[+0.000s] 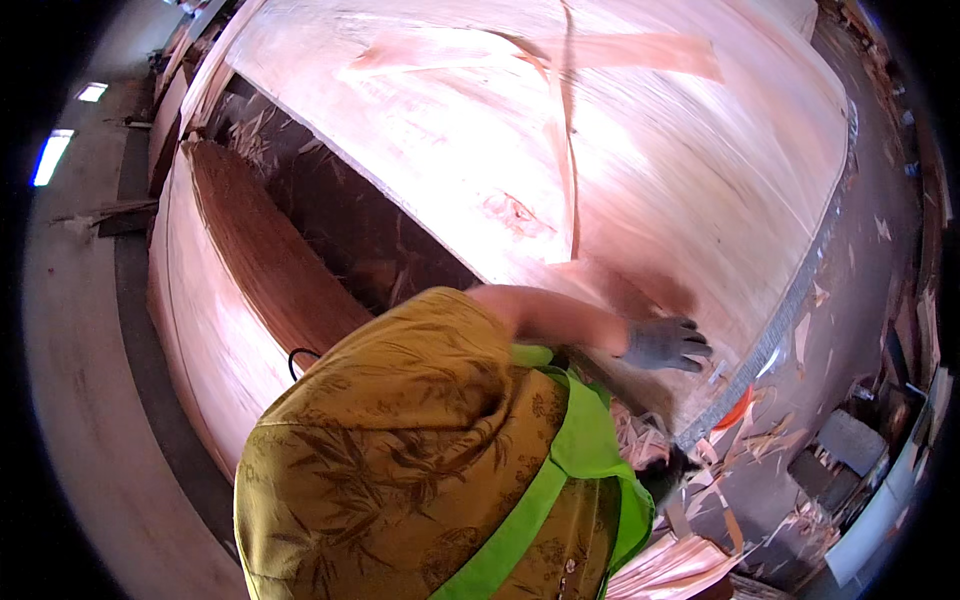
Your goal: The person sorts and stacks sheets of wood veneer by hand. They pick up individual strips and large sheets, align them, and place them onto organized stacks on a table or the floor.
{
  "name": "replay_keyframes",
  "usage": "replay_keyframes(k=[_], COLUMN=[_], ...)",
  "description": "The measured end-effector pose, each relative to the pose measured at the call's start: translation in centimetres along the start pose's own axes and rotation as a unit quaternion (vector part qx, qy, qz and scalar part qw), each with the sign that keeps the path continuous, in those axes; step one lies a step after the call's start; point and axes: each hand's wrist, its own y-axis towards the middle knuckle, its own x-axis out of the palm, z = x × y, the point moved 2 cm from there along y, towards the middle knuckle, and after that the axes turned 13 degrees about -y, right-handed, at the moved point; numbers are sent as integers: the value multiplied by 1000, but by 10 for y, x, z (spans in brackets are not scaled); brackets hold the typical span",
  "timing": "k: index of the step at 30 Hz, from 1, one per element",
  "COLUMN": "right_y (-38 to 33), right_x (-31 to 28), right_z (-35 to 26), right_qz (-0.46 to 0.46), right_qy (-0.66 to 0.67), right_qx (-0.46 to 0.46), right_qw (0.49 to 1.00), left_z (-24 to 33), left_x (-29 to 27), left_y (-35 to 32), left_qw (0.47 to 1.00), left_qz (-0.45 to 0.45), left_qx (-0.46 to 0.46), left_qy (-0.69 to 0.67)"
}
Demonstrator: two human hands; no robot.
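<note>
My left hand (pixel 665 344), in a grey work glove, is over the near right part of a large stack of pale pinkish wood veneer sheets (pixel 690 170). Its fingers are spread and nothing shows in them. Whether the palm presses on the top sheet cannot be made out. The bare left forearm bends across from a yellow-brown patterned sleeve (pixel 430 340), beside green apron straps (pixel 590 430). Loose veneer strips (pixel 565 150) lie across the top sheet farther away. I do not see my right hand.
A second veneer stack (pixel 265 240) with a brown layered edge stands at left, beyond a dark gap (pixel 350 210) holding scraps. Torn veneer pieces (pixel 670 570) lie at lower right. Near the stack's right edge are an orange-red object (pixel 735 409) and a grey block (pixel 850 442).
</note>
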Motion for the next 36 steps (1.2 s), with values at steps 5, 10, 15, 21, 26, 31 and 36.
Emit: replay_keyframes(k=[5,10,15,21,26,31,36], right_y=[-14,7,60,90,98,96,89], right_x=[-66,-115,-32,-14,-11,-42,16], right_z=[86,170,34,8,51,121,5], right_qz=[7,73,129,14,35,124,295], right_qy=[-132,-391,50,79,-47,-204,-443], right_qx=[-110,-113,189,115,204,103,139], right_qw=[985,910,972,990,977,966,835], left_z=[16,48,40,-24,-19,-53,-46], left_x=[-64,-126,-149,-188,-191,-189,-207], left_y=[-110,-196,-283,-363,-358,-369,-409], left_qw=[975,937,702,596,565,521,499], left_qz=[-108,60,414,591,587,657,681], left_qx=[-43,-342,-531,-511,-494,-492,-470], left_qy=[190,28,232,-188,-305,-234,-257])
